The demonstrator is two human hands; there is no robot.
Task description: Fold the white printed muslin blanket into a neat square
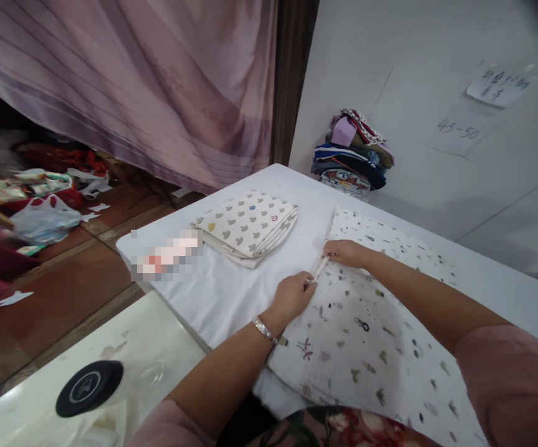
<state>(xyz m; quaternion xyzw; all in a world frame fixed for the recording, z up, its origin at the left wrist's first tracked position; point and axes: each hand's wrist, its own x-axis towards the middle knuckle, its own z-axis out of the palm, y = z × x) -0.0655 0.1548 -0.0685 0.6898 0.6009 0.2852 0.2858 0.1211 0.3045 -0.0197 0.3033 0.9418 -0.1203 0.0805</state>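
A white cloth printed with small plants and figures (362,335) lies spread in layers over the table in front of me. My left hand (294,295) pinches its left edge, with a bracelet (264,329) on that wrist. Slightly farther off, my right hand (345,253) grips the same edge, and a short strip of the edge is drawn up between both hands. Beyond my left hand rests a folded cream cloth with grey mouse-head shapes (250,223); neither hand touches it.
The white-covered table (291,180) meets a pale wall with paper notes (499,84). A stack of folded clothes (352,155) stands against the wall. At lower left, a black round lid (89,388) sits on another surface. A pink curtain (180,81) hangs behind; bags (45,217) lie on the tiled floor.
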